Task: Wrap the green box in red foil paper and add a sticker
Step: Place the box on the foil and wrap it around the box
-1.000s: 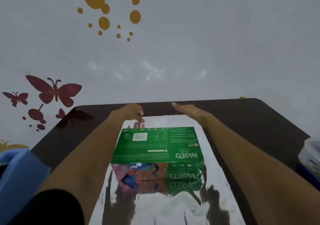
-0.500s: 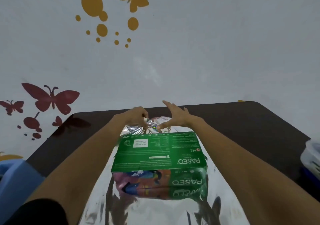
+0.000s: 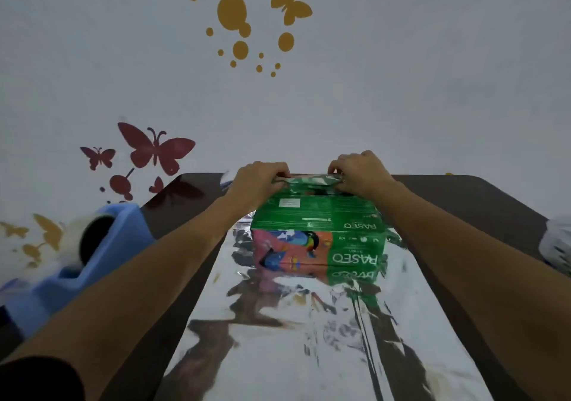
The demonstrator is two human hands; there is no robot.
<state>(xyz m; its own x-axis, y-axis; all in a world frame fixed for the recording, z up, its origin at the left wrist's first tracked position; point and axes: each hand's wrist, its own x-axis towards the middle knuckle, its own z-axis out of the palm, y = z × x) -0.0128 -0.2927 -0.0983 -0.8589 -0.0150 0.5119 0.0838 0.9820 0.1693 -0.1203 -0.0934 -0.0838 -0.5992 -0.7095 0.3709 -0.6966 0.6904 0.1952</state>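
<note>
— What sits at the lower left?
— A blue tape dispenser (image 3: 102, 246) on the dark table (image 3: 479, 193). Centre-left, the left hand (image 3: 256, 181) pinches the raised far edge of the foil paper (image 3: 309, 339), fingers curled.
— And the green box (image 3: 318, 218)?
— Mid-frame, standing on the foil's silver side. Just right, the right hand (image 3: 361, 172) pinches that same edge.

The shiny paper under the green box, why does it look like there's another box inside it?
In the head view, the foil paper acts like a mirror, reflecting the green box upside down, plus the arms as dark shapes; the blue tape dispenser at left is blurred.
</note>
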